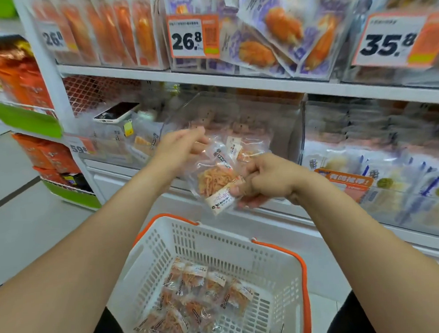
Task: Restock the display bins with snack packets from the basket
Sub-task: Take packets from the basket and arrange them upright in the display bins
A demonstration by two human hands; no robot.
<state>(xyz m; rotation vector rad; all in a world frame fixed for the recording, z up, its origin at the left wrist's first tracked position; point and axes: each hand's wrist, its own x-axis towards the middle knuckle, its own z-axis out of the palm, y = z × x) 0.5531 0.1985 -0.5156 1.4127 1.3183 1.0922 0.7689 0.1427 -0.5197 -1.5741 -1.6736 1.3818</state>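
My right hand (262,180) grips a small bunch of clear snack packets (219,177) filled with orange shreds, held in front of a clear display bin (274,110) on the middle shelf. My left hand (180,145) hovers at the upper left of the bunch, fingers loosely curled and blurred; whether it touches a packet is unclear. Below, a white basket with orange handles (277,265) holds several more of the same packets (199,294) on its floor.
A phone (116,112) lies on top of the bin to the left. Neighbouring clear bins (380,158) hold other packets at the right. The upper shelf carries price tags 26.8 (194,37) and 35.8 (395,42). An orange-stocked rack (26,82) stands at the left.
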